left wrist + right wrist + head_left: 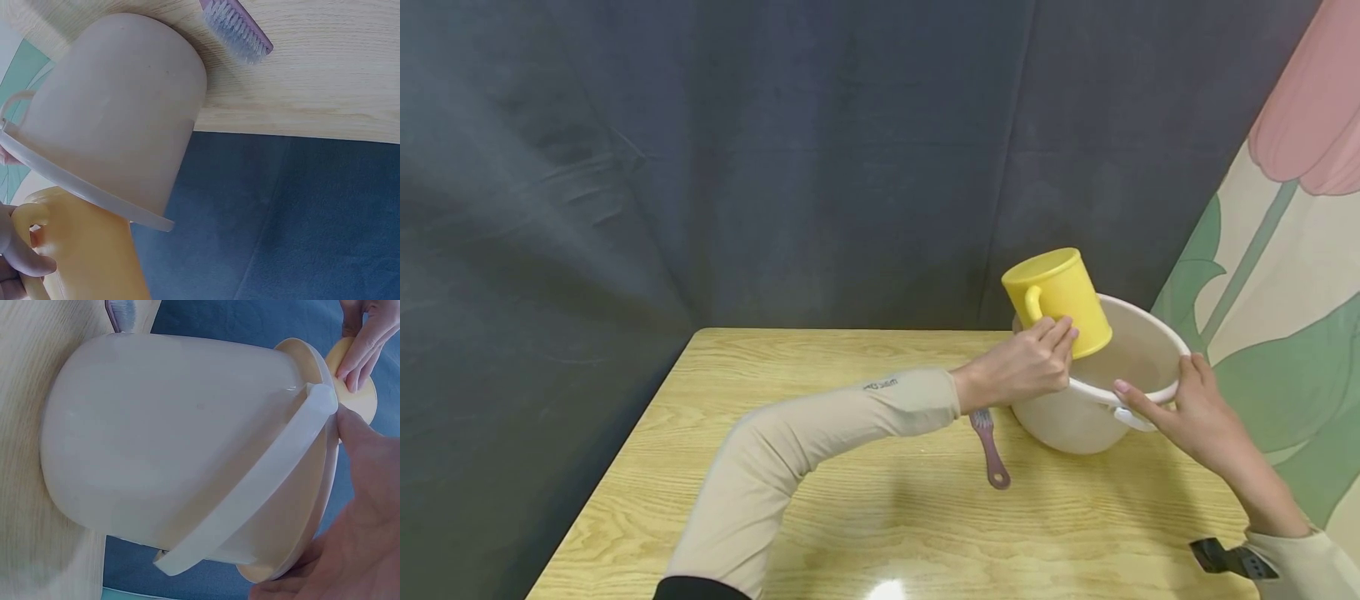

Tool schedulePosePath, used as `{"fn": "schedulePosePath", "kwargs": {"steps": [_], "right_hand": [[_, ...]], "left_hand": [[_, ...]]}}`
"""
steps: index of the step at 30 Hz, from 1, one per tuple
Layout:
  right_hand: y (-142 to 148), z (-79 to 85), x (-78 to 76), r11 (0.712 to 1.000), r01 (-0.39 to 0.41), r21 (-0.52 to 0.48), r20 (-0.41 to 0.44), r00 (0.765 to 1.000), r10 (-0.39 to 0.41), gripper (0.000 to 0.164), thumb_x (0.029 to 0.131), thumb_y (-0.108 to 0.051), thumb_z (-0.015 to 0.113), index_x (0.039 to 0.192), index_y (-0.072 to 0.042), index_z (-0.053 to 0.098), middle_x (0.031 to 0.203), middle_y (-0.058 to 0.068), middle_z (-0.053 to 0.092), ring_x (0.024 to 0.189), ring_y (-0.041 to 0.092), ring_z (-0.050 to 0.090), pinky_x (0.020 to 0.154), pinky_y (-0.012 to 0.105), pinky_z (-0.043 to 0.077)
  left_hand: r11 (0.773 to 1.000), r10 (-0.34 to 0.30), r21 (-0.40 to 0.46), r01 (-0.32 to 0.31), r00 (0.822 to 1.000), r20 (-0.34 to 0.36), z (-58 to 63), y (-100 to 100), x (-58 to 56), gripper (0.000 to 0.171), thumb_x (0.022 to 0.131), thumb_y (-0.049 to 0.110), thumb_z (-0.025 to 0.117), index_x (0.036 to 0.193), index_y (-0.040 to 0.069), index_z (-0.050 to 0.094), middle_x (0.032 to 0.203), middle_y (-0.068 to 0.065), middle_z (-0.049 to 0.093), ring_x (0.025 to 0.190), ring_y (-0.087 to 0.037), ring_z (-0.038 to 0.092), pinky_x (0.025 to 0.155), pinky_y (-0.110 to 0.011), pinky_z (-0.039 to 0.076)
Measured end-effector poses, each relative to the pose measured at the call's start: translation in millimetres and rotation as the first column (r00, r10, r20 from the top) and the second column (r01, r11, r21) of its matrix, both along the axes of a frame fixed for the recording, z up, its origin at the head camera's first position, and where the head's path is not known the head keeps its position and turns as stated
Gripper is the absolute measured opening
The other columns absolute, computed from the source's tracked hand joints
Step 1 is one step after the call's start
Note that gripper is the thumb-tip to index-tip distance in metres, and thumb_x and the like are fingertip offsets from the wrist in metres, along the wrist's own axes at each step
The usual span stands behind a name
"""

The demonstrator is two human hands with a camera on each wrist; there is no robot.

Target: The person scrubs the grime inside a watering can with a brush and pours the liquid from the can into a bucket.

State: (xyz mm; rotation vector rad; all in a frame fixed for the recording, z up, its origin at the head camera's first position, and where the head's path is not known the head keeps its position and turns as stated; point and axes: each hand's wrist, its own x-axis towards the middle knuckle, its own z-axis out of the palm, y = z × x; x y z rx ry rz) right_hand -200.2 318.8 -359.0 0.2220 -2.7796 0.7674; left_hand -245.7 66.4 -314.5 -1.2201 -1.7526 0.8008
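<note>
My left hand (1028,360) grips a yellow mug (1060,300) by its handle, fingers curled. The mug is tilted above the opening of a white bucket (1067,421), its mouth toward the upper left. In the left wrist view the thumb lies over the mug handle (26,219). My right hand (1206,417) holds the bucket's rim on the right, thumb on the near side and fingers over the far side. The bucket's white carrying handle (250,487) hangs down its side. Whatever is inside the mug and the bucket's bottom are hidden.
A purple scrub brush (991,454) with pale bristles lies on the wood-grain table (737,517), left of the bucket. Behind the table hangs a dark curtain (850,167). At the right stands a wall painted with a tulip (1300,358).
</note>
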Motion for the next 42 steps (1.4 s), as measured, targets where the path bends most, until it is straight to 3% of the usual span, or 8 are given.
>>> {"fn": "schedulePosePath", "kwargs": {"steps": [16,33,42], "right_hand": [[-0.2,-2.7,-0.8,1.000,-0.006,-0.006,0.002,1.000,0.006,0.090,0.096,-0.038,0.063,0.136,0.030,0.018,0.126,0.046,0.026,0.094,0.057,0.044,0.065,0.071,0.045],[0.9,-3.7,-1.3,1.000,-0.011,-0.002,-0.005,1.000,0.011,0.089,0.095,-0.038,0.064,0.137,0.028,0.020,0.127,0.044,0.026,0.090,0.054,0.046,0.056,0.063,0.048],[2.7,-6.5,-3.2,1.000,-0.010,-0.011,0.002,1.000,0.010,0.090,0.096,-0.038,0.063,0.138,0.028,0.018,0.129,0.044,0.025,0.093,0.055,0.044,0.060,0.066,0.047]], "left_hand": [[1.000,-0.021,0.019,0.022,1.000,-0.014,-2.9,0.0,-1.9,0.044,0.104,-0.004,0.035,0.123,0.011,0.071,0.131,-0.007,0.064,0.120,-0.022,0.060,0.097,-0.027,0.050],[1.000,-0.016,0.005,0.016,1.000,-0.020,-2.4,-0.8,-1.9,0.045,0.104,-0.004,0.033,0.123,0.010,0.071,0.131,-0.009,0.063,0.121,-0.024,0.059,0.099,-0.029,0.050],[1.000,-0.011,-0.002,0.011,0.999,-0.034,-3.2,-0.8,-3.6,0.045,0.105,-0.004,0.033,0.126,0.011,0.070,0.132,-0.008,0.063,0.122,-0.024,0.059,0.100,-0.030,0.050]]}}
